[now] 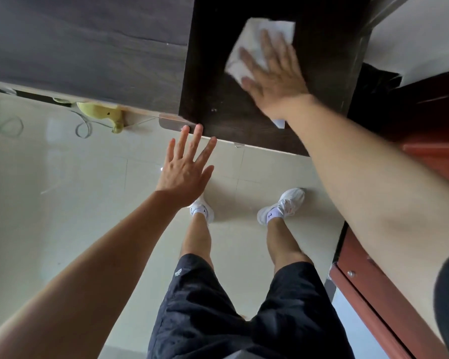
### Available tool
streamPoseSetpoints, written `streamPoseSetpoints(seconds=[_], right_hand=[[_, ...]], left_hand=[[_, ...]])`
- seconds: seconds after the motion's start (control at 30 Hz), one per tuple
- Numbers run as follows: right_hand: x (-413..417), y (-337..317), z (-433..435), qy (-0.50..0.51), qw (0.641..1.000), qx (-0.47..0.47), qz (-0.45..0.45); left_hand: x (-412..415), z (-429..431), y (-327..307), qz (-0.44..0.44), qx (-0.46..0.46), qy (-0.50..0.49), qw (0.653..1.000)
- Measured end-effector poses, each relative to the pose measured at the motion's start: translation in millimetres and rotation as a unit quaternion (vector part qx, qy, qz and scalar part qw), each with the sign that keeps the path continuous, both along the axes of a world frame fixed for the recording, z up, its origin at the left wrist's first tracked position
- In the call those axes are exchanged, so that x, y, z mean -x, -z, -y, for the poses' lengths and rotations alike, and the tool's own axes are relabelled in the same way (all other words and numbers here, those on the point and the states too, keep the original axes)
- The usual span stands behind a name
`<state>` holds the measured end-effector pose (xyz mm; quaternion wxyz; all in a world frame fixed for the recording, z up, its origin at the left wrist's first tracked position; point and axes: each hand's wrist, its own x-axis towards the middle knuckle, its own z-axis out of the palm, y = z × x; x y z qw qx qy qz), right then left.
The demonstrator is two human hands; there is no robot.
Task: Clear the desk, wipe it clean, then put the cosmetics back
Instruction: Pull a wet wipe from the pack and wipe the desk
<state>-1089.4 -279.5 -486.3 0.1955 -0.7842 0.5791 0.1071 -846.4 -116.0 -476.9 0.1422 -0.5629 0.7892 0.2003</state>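
A dark wooden desk top (233,117) fills the upper middle of the head view. My right hand (272,73) lies flat on it with fingers spread, pressing a white cloth (246,42) against the wood. A corner of the cloth pokes out under my wrist. My left hand (187,167) hovers open just off the desk's front edge, fingers straight and spread, holding nothing. No cosmetics are in sight.
A lighter grey-brown surface (88,47) adjoins the desk on the left. A yellow object (101,114) and a thin cord (84,128) lie on the pale tiled floor (62,203). Reddish wooden furniture (373,294) stands at the right. My legs and white shoes are below.
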Motion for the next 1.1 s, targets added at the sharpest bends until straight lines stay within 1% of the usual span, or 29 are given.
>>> streamPoseSetpoints(seconds=[0.03, 0.1, 0.17, 0.27, 0.33, 0.4, 0.47, 0.5, 0.6, 0.63, 0.7, 0.77, 0.87, 1.0, 1.03, 1.07, 1.1], right_hand=[[11.8, -0.1, -0.8, 0.046, 0.999, -0.002, -0.012], [26.3, 0.1, -18.3, 0.082, 0.996, -0.008, -0.02], [29.3, 2.2, -58.0, 0.067, 0.998, -0.003, -0.012], [21.8, 5.1, -126.2, 0.018, 1.0, 0.009, 0.006], [20.1, 6.3, -144.0, -0.015, 1.0, -0.004, 0.005], [23.9, 5.7, -129.2, -0.06, 0.998, -0.014, 0.007], [26.2, 5.3, -92.2, -0.086, 0.996, -0.004, 0.003], [25.0, 4.8, -67.5, -0.072, 0.997, 0.003, 0.001], [14.2, -0.3, 14.7, 0.047, 0.999, 0.009, -0.006], [6.3, -2.3, 36.5, 0.072, 0.997, 0.008, -0.008], [-16.9, -7.2, 59.1, 0.08, 0.997, 0.003, -0.011], [-44.2, -12.0, 54.5, 0.041, 0.999, 0.007, 0.004], [-65.9, -12.4, 17.0, -0.025, 0.999, 0.004, 0.039], [-33.7, -2.3, -25.0, -0.139, 0.99, 0.004, 0.028], [-19.3, 0.3, -27.9, -0.15, 0.988, 0.004, 0.027], [-5.1, 1.8, -27.1, -0.139, 0.99, 0.006, 0.026], [7.4, 2.3, -23.9, -0.104, 0.994, 0.01, 0.021]], left_hand=[[1.5, -0.9, 0.7, 0.001, -0.002, -0.005, 1.0], [4.2, -1.9, 2.3, 0.005, -0.006, -0.016, 1.0], [6.5, -2.3, 3.5, 0.006, -0.013, -0.025, 1.0], [8.4, -1.7, 2.8, 0.004, -0.021, -0.029, 0.999], [7.8, -1.1, 0.7, 0.005, -0.026, -0.029, 0.999], [6.9, -0.1, -1.8, 0.003, -0.029, -0.03, 0.999], [7.6, 0.1, -3.8, -0.006, -0.034, -0.031, 0.999], [8.0, 0.0, -4.7, -0.008, -0.036, -0.033, 0.999], [9.0, 0.5, -3.9, -0.006, -0.045, -0.042, 0.998], [9.0, 0.5, -3.1, -0.008, -0.044, -0.045, 0.998], [9.8, -1.0, -1.3, -0.014, -0.039, -0.049, 0.998], [10.4, -3.6, -0.1, -0.015, -0.03, -0.05, 0.998], [10.4, -3.1, -1.3, -0.022, -0.027, -0.052, 0.998], [9.7, -1.6, -3.5, -0.016, -0.035, -0.05, 0.998], [9.6, -1.6, -3.4, -0.013, -0.037, -0.048, 0.998], [9.4, -1.6, -3.3, -0.01, -0.038, -0.047, 0.998], [9.6, -1.5, -3.2, -0.006, -0.041, -0.046, 0.998]])
